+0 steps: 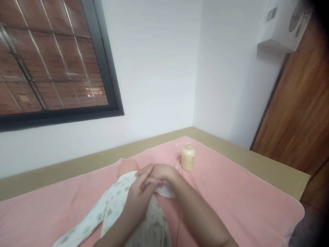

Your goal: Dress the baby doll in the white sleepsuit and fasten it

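My left hand [142,188] and my right hand [161,172] meet in front of me, over a baby-sized, doll-like figure. The left fingers wrap over the right hand, one lying across its back. My right hand bends at the wrist, its partly covered fingers stretched toward the left. Beneath them lies the figure in a white suit [114,197] with a green print, one sleeve or leg reaching to the lower left. Its smooth, bare head [128,167] shows beyond my hands. A small white piece [166,190], perhaps cloth, shows under my right wrist.
A pale yellow bottle [188,158] stands upright beyond my right forearm on a pink sheet [226,185]. Around the sheet runs a tan surface [231,149] that meets white walls [156,68]. A barred window [51,61] is at left; a wooden panel [293,103] stands at right.
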Tool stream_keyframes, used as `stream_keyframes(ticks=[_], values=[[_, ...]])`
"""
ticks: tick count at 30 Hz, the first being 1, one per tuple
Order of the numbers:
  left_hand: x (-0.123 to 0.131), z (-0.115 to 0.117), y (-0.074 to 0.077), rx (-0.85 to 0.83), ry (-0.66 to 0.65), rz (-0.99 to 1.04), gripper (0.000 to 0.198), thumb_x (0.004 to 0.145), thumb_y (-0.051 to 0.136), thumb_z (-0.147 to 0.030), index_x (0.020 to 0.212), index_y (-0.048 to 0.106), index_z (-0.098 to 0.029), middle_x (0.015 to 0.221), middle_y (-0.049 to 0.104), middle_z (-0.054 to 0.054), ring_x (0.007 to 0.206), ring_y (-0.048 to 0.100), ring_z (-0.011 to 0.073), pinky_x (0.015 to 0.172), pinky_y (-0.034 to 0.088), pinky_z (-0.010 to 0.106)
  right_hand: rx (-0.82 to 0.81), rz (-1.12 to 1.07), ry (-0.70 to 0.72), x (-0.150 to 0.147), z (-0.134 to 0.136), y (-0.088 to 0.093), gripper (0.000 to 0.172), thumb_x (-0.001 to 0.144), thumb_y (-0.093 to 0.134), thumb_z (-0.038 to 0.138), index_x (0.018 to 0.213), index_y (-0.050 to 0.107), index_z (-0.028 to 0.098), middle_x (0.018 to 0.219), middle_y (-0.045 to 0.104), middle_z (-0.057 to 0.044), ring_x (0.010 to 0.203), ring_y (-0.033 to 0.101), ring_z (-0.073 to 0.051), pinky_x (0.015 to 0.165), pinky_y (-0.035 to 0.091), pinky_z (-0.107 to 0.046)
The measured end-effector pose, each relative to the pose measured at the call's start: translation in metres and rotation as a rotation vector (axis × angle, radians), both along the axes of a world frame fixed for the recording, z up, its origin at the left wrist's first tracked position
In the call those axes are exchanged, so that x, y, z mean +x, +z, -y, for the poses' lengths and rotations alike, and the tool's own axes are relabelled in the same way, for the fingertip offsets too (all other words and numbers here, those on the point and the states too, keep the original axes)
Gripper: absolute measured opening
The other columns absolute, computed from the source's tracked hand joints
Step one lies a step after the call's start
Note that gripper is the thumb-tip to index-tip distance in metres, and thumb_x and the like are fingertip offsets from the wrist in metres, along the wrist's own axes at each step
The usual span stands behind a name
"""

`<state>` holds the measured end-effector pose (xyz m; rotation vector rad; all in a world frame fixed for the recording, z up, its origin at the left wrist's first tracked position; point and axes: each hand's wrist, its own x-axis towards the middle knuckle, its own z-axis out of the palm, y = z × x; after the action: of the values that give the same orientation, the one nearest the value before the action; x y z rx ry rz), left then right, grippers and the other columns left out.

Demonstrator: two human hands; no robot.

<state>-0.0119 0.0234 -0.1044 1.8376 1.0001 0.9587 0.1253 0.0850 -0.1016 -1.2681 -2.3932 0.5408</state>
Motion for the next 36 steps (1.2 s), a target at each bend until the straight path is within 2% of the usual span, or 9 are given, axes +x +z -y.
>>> stream_keyframes(ticks=[1,4,7,9,14,19,29,32,36], values=[[0.013,-0.006,0.009,-0.081,-0.021,0.137,0.042,0.079,0.057,-0.033,0.118,0.058,-0.018,0.092,0.070,0.006,0.092,0.062,0.0221,0.087,0.048,0.036,-0.022,-0.073,-0.034,0.026,0.004,0.011,0.034,0.077,0.061,0.035,0.108,0.065,0.022,0.104,0.066,-0.002,0.088,0.063,-0.018,0.075,0.049,-0.026],[0.063,-0.029,0.019,-0.468,-0.211,0.475,0.046,0.079,0.057,-0.034,0.118,0.055,-0.011,0.094,0.068,0.012,0.090,0.063,0.0230,0.084,0.050,0.036,0.226,-0.349,-0.471,0.105,0.017,0.032,0.046,0.089,0.040,0.041,0.128,0.053,0.021,0.127,0.055,-0.006,0.116,0.051,-0.021,0.099,0.038,-0.034],[0.117,-0.059,0.011,-0.977,-0.419,0.652,0.051,0.085,0.046,-0.044,0.116,0.052,-0.004,0.100,0.063,0.021,0.092,0.064,0.0259,0.081,0.051,0.038,0.414,-0.360,-0.824,0.162,0.019,0.028,0.058,0.092,0.030,0.049,0.136,0.043,0.014,0.140,0.039,-0.011,0.131,0.033,-0.023,0.109,0.022,-0.039],[0.150,-0.078,0.005,-1.132,-0.361,0.728,0.059,0.086,0.042,-0.048,0.119,0.045,0.001,0.101,0.060,0.024,0.094,0.063,0.0287,0.078,0.052,0.037,0.456,-0.288,-0.998,0.177,0.011,0.017,0.066,0.092,0.024,0.052,0.140,0.034,0.008,0.148,0.022,-0.014,0.139,0.011,-0.026,0.112,0.011,-0.043],[0.200,-0.106,-0.001,-1.191,-0.166,0.871,0.053,0.090,0.033,-0.046,0.112,0.049,-0.001,0.089,0.061,0.018,0.084,0.063,0.0246,0.068,0.053,0.030,0.144,-0.086,-0.943,0.161,-0.017,-0.006,0.065,0.094,0.011,0.052,0.133,0.046,0.013,0.149,0.021,-0.013,0.139,0.007,-0.023,0.110,0.001,-0.049],[0.208,-0.106,-0.006,-1.209,-0.208,0.942,0.050,0.087,0.038,-0.046,0.105,0.054,-0.003,0.089,0.063,0.016,0.081,0.062,0.0231,0.066,0.052,0.029,0.100,0.005,-0.947,0.156,-0.019,-0.007,0.065,0.095,0.004,0.049,0.132,0.047,0.018,0.146,0.028,-0.013,0.138,0.011,-0.021,0.105,-0.008,-0.055],[0.212,-0.109,-0.003,-1.181,-0.235,0.891,0.052,0.088,0.037,-0.047,0.103,0.055,-0.001,0.084,0.063,0.017,0.075,0.062,0.0232,0.064,0.051,0.030,0.117,0.090,-0.953,0.161,-0.017,-0.005,0.059,0.096,0.009,0.045,0.127,0.050,0.016,0.144,0.030,-0.013,0.137,0.013,-0.021,0.106,-0.002,-0.055],[0.198,-0.099,0.005,-1.165,-0.254,0.873,0.050,0.088,0.037,-0.046,0.104,0.054,-0.001,0.079,0.061,0.014,0.071,0.062,0.0214,0.063,0.051,0.029,0.085,0.062,-0.940,0.159,-0.016,-0.002,0.057,0.096,0.011,0.046,0.123,0.053,0.018,0.144,0.031,-0.012,0.135,0.019,-0.023,0.104,-0.001,-0.059],[0.156,-0.074,0.014,-1.183,-0.362,0.811,0.057,0.088,0.037,-0.046,0.116,0.048,0.002,0.101,0.060,0.022,0.094,0.062,0.0262,0.078,0.051,0.033,0.078,0.080,-0.974,0.148,-0.008,0.007,0.054,0.097,0.018,0.046,0.116,0.060,0.017,0.141,0.036,-0.014,0.132,0.027,-0.029,0.103,-0.002,-0.061]])
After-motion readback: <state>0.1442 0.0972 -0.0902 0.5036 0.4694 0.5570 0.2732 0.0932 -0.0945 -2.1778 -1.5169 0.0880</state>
